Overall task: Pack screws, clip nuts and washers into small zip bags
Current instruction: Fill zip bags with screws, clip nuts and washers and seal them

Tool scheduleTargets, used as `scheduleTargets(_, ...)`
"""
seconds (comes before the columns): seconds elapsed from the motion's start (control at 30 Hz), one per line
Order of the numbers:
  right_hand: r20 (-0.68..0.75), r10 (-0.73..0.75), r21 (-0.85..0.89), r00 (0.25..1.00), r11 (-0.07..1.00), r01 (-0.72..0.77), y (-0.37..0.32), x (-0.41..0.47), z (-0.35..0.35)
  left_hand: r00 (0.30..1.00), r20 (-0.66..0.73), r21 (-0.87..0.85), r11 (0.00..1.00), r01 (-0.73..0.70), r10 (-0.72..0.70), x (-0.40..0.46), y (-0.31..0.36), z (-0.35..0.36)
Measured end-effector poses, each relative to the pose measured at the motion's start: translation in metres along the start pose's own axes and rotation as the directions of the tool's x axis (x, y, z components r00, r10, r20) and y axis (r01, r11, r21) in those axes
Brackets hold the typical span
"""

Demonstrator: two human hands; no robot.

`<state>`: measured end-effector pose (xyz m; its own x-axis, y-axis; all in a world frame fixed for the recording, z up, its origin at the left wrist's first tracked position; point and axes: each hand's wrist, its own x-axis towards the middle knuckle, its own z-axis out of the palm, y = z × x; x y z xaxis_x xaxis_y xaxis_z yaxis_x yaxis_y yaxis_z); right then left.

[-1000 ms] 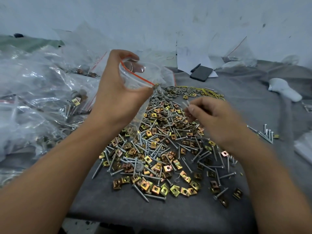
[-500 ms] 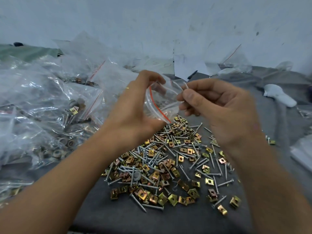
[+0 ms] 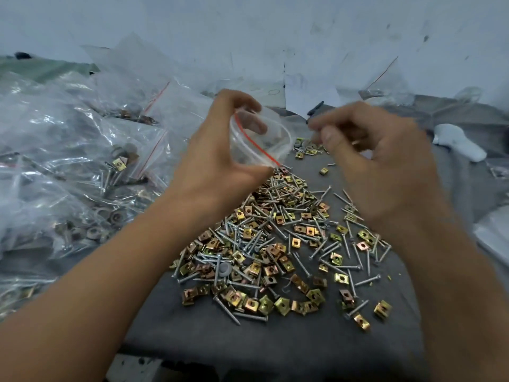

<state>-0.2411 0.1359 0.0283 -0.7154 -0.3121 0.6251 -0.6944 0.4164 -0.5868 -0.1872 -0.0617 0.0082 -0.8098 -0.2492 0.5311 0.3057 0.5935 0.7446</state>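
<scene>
Nearest me, at about six o'clock, the grey felt-like tabletop is carrying a loose heap of hardware: slim silvery screws with threaded shanks, lying every way, and squarish brass-toned clip nuts folded from thin sheet, each with a hole punched through. I am judging both as hard, light singly and prone to snagging on one another, so I would be pinching a screw by its shank and a clip nut by its flat faces. Further up, at twelve o'clock over the heap, my left hand is gripping the small zip bag, its fingers curled round the mouth and bowing it open, the red seal line running across. The film is looking thin, limp and slippery, so I am reckoning the stiffer zip rim to be the place to hold. At one o'clock my right hand is hanging beside the bag mouth, blurred, fingers curled; I cannot tell whether that grip is clasping anything. Beyond the bag a few round washers are lying on the cloth. At nine to ten o'clock filled bags are piling up, crinkled and glossy, and a pale scuffed wall is closing the far side.
</scene>
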Motion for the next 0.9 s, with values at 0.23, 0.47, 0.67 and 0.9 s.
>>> scheduleTargets(0.23, 0.572, 0.35, -0.462, 0.742, 0.885, -0.062, 0.031, -0.007, 0.019, 0.991, -0.118, -0.06, 0.997, 0.049, -0.055, 0.004, -0.008, -0.005)
scheduleTargets(0.47, 0.561, 0.404, -0.47, 0.722, 0.874, -0.123, 0.034, -0.01, 0.022, 0.991, -0.127, -0.058, 0.997, 0.042, -0.049, 0.004, -0.009, -0.006)
scheduleTargets(0.67, 0.505, 0.406, -0.338, 0.761, 0.905, -0.258, 0.014, -0.014, 0.023, 0.993, -0.109, -0.048, 0.998, 0.04, -0.045, 0.007, -0.011, -0.006)
scheduleTargets(0.9, 0.394, 0.48, -0.687, 0.784, 0.72, -0.095, -0.01, -0.02, 0.045, 0.997, -0.073, -0.075, 0.997, 0.019, -0.024, 0.006, -0.013, -0.001)
